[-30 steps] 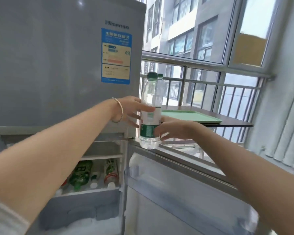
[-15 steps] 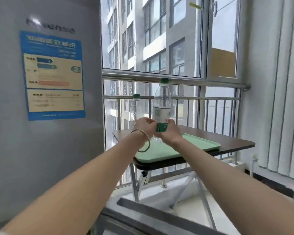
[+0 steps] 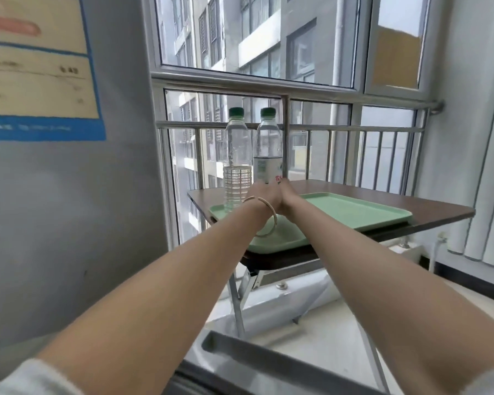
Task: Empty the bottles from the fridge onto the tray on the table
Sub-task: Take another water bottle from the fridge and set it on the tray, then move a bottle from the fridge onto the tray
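Observation:
Two clear water bottles with green caps stand side by side at the near left corner of the green tray [image 3: 354,213]. The unlabelled bottle [image 3: 238,161] rests with its base on the tray, and my left hand [image 3: 264,196], with a bracelet on the wrist, grips it low on its right side. The labelled bottle [image 3: 267,151] is to its right. My right hand [image 3: 288,192] is closed around its lower part, which both hands hide. The two hands touch each other.
The tray lies on a brown folding table [image 3: 428,205] against the window railing [image 3: 297,126]. The grey fridge wall [image 3: 69,209] with a blue sticker fills the left. The open fridge door's top edge [image 3: 268,363] runs below my arms. Blinds hang at right.
I have turned from the fridge and come closer to the table. Both bottles went from held above the tray down to its left corner, still in my hands.

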